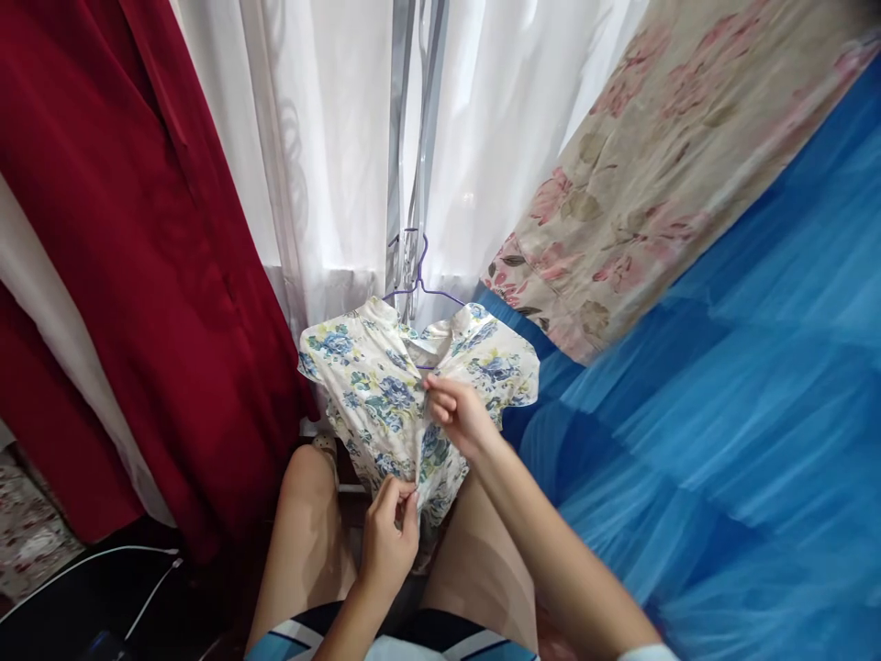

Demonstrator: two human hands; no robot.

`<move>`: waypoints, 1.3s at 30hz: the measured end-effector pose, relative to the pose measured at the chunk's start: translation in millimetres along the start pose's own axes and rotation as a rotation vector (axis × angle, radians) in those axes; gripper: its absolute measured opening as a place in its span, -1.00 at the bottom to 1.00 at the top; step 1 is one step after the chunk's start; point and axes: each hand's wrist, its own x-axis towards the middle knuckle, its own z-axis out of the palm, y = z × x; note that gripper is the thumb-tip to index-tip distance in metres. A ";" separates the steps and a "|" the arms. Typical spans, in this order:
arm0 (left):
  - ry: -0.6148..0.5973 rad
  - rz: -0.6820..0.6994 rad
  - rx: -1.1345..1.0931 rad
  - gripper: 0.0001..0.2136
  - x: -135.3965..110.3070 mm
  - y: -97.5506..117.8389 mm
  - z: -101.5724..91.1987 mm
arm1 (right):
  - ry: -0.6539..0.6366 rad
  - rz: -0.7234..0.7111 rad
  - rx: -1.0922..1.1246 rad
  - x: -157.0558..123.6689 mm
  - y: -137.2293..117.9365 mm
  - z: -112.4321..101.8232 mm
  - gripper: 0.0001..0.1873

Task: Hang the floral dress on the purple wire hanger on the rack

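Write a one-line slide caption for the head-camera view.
Left hand and right hand pinch the front of a floral blouse hung on a purple hanger before white curtains.

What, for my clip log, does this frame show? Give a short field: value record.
garment: floral blouse on a purple hanger, in front of the white curtain
low grip: left hand pinches the blouse's front edge
high grip: right hand pinches the same edge nearer the collar
left side: red curtain
right side: blue fabric, flowered cloth above it
lower left: white cable
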 end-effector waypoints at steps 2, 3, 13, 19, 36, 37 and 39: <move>0.013 -0.001 0.001 -0.90 1.2 -2.2 1.8 | -0.009 -0.011 0.005 21.6 -22.6 12.2 -0.74; 0.012 -0.002 0.005 -0.90 2.4 -3.1 3.0 | -0.014 -0.010 0.013 30.0 -31.8 16.6 -0.76; -0.175 0.028 0.140 -0.87 15.2 -5.6 12.2 | -0.014 -0.038 0.044 40.4 -59.0 15.8 -0.82; -0.326 0.069 0.435 -0.83 23.6 -2.1 -3.5 | 0.000 -0.144 0.012 42.8 -68.0 23.9 -0.81; -0.031 0.587 0.207 -0.83 215.7 131.4 -55.6 | 0.026 -0.503 -0.387 21.6 -42.8 27.7 -0.73; -0.012 0.576 0.164 -0.82 218.3 132.3 -54.3 | 0.056 -0.515 -0.415 25.0 -38.3 25.3 -0.73; 0.065 0.513 0.036 -0.81 225.0 128.9 -58.2 | 0.106 -0.516 -0.463 30.8 -26.0 18.4 -0.73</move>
